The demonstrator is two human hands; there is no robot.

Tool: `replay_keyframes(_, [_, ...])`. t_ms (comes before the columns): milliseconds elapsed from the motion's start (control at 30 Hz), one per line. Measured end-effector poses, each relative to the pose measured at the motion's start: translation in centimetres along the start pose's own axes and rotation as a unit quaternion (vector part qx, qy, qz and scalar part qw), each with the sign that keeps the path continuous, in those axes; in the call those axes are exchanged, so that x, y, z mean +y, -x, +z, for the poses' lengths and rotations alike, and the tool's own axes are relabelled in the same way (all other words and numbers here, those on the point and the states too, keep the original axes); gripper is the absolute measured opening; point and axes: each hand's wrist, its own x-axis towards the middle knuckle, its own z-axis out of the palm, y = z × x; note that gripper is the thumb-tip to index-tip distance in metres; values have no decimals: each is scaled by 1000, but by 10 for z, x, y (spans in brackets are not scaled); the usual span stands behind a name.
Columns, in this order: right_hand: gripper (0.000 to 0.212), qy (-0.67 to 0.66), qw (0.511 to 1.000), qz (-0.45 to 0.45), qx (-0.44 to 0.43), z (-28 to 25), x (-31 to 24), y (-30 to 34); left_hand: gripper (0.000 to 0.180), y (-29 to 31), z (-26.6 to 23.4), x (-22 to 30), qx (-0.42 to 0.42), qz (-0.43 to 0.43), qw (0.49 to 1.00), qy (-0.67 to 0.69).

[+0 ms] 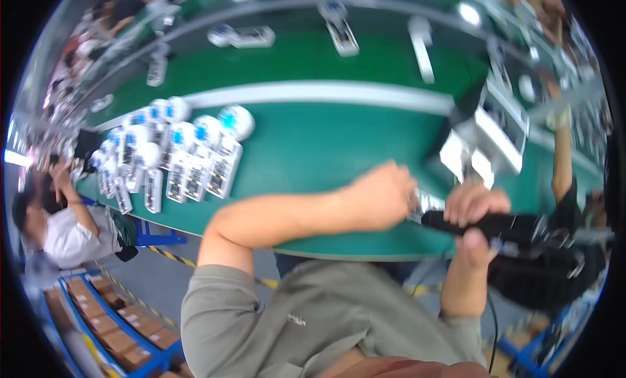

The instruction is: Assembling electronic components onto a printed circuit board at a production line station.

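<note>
My right hand (475, 207) is closed round a black electric screwdriver (515, 226), which lies nearly level with its tip toward my left hand. My left hand (383, 196) is curled at the tip end, fingers closed on a white and silver part (427, 203) that they mostly hide. Just beyond my right hand stands a silver box-shaped device (492, 133) with a black side. At the left of the green bench, a group of white units (223, 169) with round heads, blue centres and open rectangular bodies lies close together.
A pale rail (280, 91) runs across the green bench (313, 150). Beyond it, more white units (340, 35) lie on a green belt. A person (78, 221) sits at the left; another's arm (561, 150) shows at right. Brown boxes (104, 319) fill a blue rack, lower left.
</note>
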Motion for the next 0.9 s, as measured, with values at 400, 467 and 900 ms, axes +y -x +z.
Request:
replay_keyframes(400, [28,28,999,22,11,9,-7,7,15,2,-1,8,-8,13,999,-52])
replay_keyframes(467, [27,42,999,3,18,6,-9,8,15,5,-3,8,-1,13,998,-60])
replay_keyframes(900, [34,132,979,-63,140,-74,-42,48,10,0,-74,-25,-202,-56,968,-140])
